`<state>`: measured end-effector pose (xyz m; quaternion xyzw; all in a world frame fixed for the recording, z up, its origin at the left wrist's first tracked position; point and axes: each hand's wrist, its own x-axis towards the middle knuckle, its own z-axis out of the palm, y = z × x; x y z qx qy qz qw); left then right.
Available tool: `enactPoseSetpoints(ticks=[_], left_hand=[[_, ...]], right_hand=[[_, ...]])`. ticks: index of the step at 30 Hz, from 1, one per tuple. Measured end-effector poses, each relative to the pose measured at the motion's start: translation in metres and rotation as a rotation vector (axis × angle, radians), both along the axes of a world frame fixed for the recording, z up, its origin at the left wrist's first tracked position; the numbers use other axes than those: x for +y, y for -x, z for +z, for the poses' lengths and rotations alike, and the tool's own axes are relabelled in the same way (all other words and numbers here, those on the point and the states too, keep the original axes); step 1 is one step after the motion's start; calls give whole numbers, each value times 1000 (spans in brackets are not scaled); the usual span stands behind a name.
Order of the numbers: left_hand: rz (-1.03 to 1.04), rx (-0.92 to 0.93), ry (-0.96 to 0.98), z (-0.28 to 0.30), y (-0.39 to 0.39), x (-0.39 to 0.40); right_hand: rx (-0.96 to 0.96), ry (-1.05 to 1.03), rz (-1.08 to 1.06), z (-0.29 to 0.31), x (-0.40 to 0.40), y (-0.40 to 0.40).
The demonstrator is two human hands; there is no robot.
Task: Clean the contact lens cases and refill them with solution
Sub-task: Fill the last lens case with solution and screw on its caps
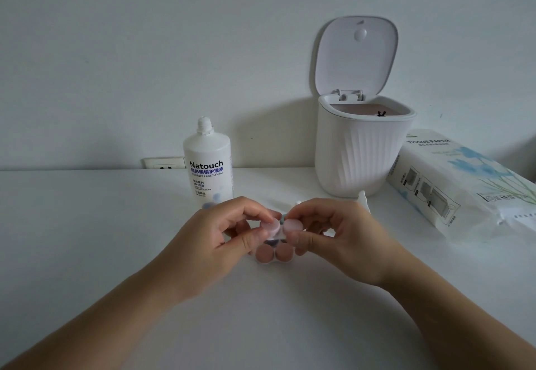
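Second lens case (275,253) lies on table (87,239) just under the hands. Left hand (220,233) and right hand (327,233) pinch lens case (275,228), fingers curled on its pink caps; likely uncapping. Next: twist caps off. Behind: solution bottle (207,163), uncapped; bin (359,149), open.

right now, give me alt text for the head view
Two hands, left hand and right hand, pinch a small lens case with pale pink round caps above a white table. Behind stand an uncapped white Natouch solution bottle, an open white ribbed bin and a tissue pack.
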<state>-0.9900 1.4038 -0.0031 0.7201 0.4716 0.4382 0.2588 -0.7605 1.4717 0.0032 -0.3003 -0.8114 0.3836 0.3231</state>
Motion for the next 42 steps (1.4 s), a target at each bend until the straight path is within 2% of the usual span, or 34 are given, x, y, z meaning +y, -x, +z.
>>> enactPoseSetpoints(ticks=[2,10,18,22,26,33,37,42], left_hand=[[-8,-4,9,-1,0,0],[176,0,-57,-2,1,2],[3,57,6,-3,0,3],[55,12,38,-7,-1,2],[104,20,-13,-5,-3,5],[7,99,57,-6,-2,2],[104,65,-2,-6,-4,3],[102,154,-91,-3,-5,2]], right_hand=[[13,10,7,0,-1,0],[5,-2,11,0,0,0],[0,3,19,0,-1,-1],[-1,5,16,0,-1,0],[-1,2,16,0,0,0],[10,10,32,0,-1,-1],[4,3,29,0,-1,0],[-8,12,17,1,-2,0]])
